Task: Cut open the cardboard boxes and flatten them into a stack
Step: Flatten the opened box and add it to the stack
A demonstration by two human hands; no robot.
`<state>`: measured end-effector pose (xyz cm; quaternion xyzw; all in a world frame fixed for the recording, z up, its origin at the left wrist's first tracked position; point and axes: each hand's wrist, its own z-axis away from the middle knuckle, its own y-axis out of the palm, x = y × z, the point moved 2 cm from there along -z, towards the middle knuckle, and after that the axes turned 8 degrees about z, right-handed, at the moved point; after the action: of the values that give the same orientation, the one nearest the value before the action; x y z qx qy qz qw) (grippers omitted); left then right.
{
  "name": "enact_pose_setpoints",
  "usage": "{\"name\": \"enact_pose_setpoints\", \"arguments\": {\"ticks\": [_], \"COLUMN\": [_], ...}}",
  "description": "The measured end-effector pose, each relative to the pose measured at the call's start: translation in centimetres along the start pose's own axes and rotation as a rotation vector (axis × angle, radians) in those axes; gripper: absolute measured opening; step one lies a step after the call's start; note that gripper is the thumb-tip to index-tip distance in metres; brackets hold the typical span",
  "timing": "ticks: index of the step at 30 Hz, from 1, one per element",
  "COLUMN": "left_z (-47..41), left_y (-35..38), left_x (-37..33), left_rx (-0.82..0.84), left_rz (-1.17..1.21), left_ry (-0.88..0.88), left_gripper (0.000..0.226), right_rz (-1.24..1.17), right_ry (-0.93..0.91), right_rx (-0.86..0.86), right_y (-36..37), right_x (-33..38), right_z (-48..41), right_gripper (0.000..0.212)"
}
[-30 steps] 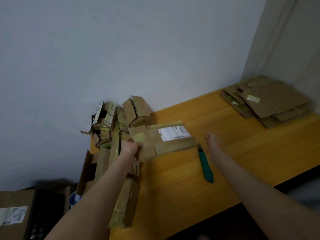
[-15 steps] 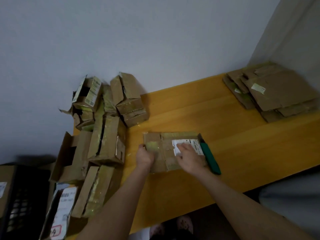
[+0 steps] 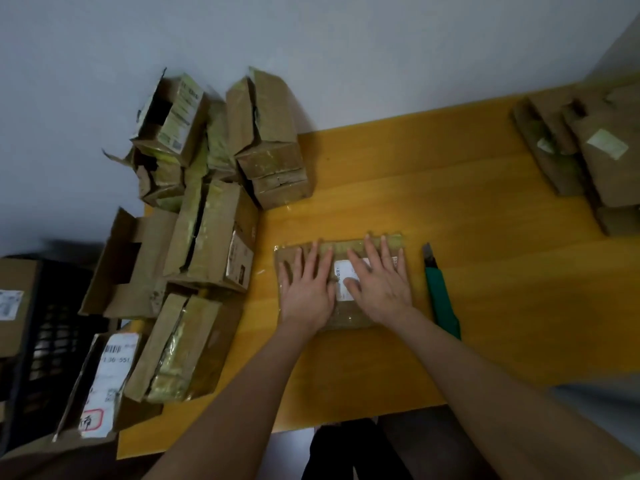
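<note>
A small taped cardboard box (image 3: 349, 315) with a white label lies flat on the yellow table (image 3: 450, 209), near the front edge. My left hand (image 3: 306, 289) presses on its left half with straight, spread fingers. My right hand (image 3: 379, 282) presses flat on its right half, partly covering the label. A green utility knife (image 3: 443, 299) lies on the table just right of the box, its blade end pointing away from me, touched by neither hand. Flattened boxes form a stack (image 3: 588, 157) at the far right.
A heap of several taped, unflattened boxes (image 3: 207, 237) fills the table's left end up to the wall. A dark crate (image 3: 45, 341) and another box stand off the table at the left. Bare tabletop lies between the knife and the flattened stack.
My left hand brought the box from the heap to the table's middle and laid it beside the knife. Both hands went from holding it to pressing flat on top. The view tilted down.
</note>
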<state>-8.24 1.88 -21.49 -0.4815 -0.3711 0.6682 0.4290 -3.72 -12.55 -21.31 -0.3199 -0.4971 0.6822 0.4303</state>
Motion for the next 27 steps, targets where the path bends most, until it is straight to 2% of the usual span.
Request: {"name": "enact_pose_setpoints", "arguments": {"ticks": [3, 8, 27], "left_z": [0.1, -0.5, -0.6], "left_y": [2.3, 3.6, 3.6], "left_x": [1.4, 2.1, 2.2], "left_rx": [0.042, -0.044, -0.046], "left_rz": [-0.067, -0.143, -0.138], "left_ry": [-0.006, 0.033, 0.054], "left_gripper": [0.057, 0.063, 0.075], "right_rz": [0.009, 0.042, 0.060], "right_ry": [-0.016, 0.019, 0.030], "right_rx": [0.041, 0.015, -0.002], "right_y": [2.0, 4.2, 4.6], "right_x": [0.1, 0.3, 0.5], "right_z": [-0.6, -1.4, -1.5], "right_gripper": [0.062, 0.064, 0.062]}}
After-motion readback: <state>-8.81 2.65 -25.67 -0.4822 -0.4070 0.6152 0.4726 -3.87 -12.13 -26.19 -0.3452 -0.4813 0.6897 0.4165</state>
